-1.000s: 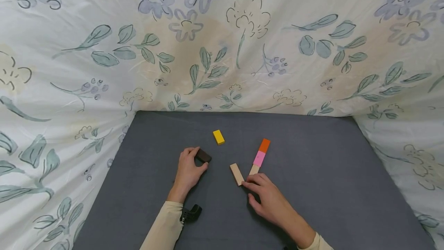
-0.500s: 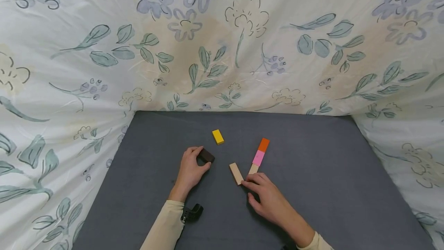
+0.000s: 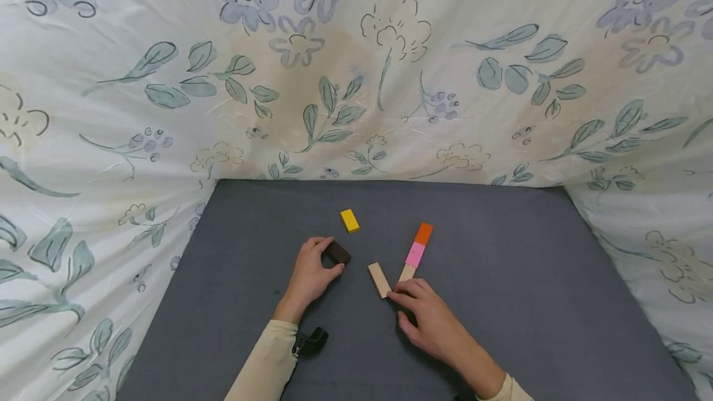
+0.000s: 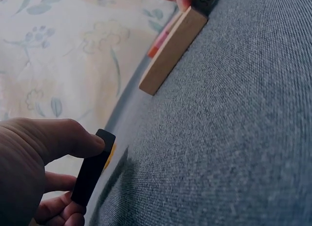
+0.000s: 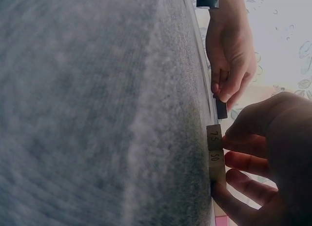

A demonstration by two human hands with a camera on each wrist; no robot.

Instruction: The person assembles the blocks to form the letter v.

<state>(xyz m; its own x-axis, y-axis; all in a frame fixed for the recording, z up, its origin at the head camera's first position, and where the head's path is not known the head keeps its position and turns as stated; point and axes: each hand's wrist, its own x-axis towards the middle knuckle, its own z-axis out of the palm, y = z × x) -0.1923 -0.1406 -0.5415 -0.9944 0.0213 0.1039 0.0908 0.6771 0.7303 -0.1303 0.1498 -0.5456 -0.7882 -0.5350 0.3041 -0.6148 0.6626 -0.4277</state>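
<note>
My left hand [image 3: 313,274] pinches a black block [image 3: 337,252] between thumb and fingers. In the left wrist view, this block [image 4: 92,170] stands tilted just above the grey cloth. My right hand [image 3: 437,323] rests its fingertips on the near ends of two pale wooden blocks, its thumb apart from them. The left pale block [image 3: 380,280] lies at an angle to the right one [image 3: 407,272], which the fingers partly cover. Beyond the right one lie a pink block [image 3: 414,255] and an orange block [image 3: 424,234], end to end in a row. Numbers mark two block ends [image 5: 214,157].
A yellow block [image 3: 350,221] lies alone farther back, beyond the black block. Grey cloth [image 3: 501,277] covers the table. Floral fabric [image 3: 356,79] hangs behind and at both sides. A black device [image 3: 310,341] is strapped at the left wrist.
My left hand has moved a little to the right with the black block, closer to the left pale block. The right hand and the other blocks have stayed in place.
</note>
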